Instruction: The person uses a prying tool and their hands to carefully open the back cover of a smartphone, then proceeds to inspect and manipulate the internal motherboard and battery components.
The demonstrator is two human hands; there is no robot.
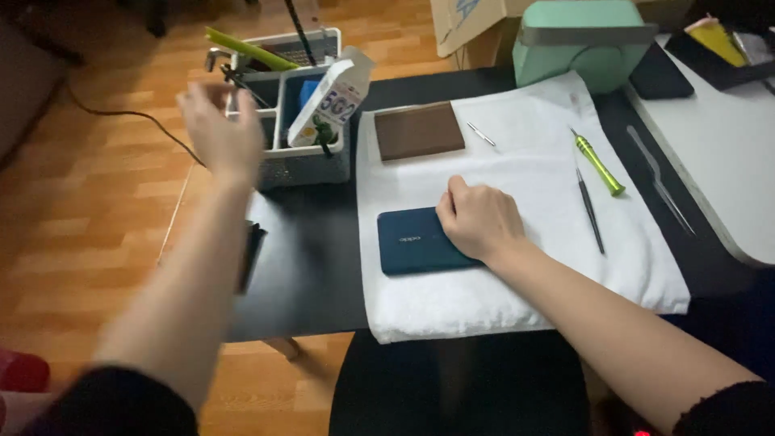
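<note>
A dark blue phone (410, 241) lies face down on a white towel (517, 161). My right hand (478, 218) rests on the phone's right end with its fingers curled, pressing it down. My left hand (218, 129) is raised and blurred, open with fingers apart, just left of a grey tool caddy (303, 165). It holds nothing. A brown rectangular pad (418, 130) lies on the towel behind the phone.
The caddy holds a white glue bottle (339, 97), a green tool (246, 48) and other tools. A green-handled screwdriver (597, 164), a thin black tool (589, 211), a small metal pin (481, 134) and tweezers (658, 178) lie to the right. A mint green device (581, 40) stands behind.
</note>
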